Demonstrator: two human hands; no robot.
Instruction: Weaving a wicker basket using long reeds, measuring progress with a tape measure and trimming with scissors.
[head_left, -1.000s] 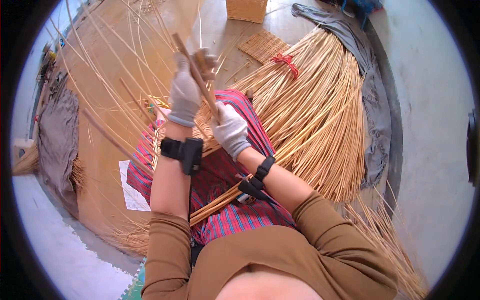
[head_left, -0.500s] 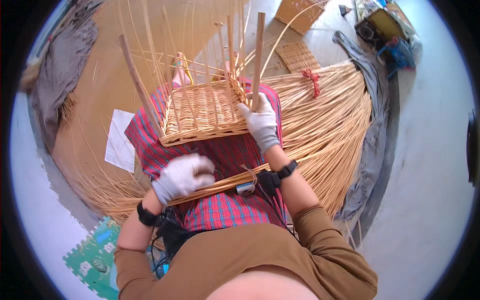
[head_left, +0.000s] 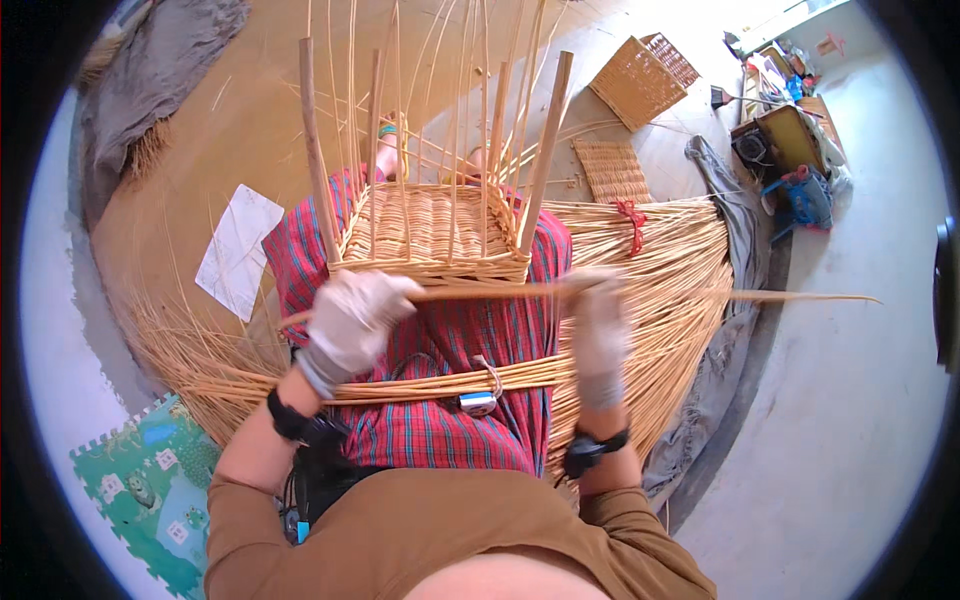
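Both my hands wear whitish gloves. A long wicker rod (head_left: 480, 293) runs sideways between them, just below the front edge of a part-woven wicker basket (head_left: 430, 268). My left hand (head_left: 352, 318) is closed around the rod near its left end. My right hand (head_left: 599, 335), smeared by motion, grips it farther along, and its thin end points out to the right. Resting on my lap, the basket has a woven bottom, thick corner posts (head_left: 545, 150) and several thin upright stakes. Below the hands, a bundle of rods (head_left: 430, 388) lies across the red plaid cloth (head_left: 450, 435).
A large fan of rods (head_left: 660, 290), tied with a red string (head_left: 631, 225), spreads at my right. Small white-and-blue case (head_left: 478, 403) sits by the lap bundle. Beyond are a woven panel (head_left: 612, 171) and a wicker box (head_left: 637, 85). White paper (head_left: 240, 250) lies left.
My right hand has left the basket's corner post and moved right and down. A single rod now stretches between both hands. My left hand has risen slightly, toward the basket's front edge.
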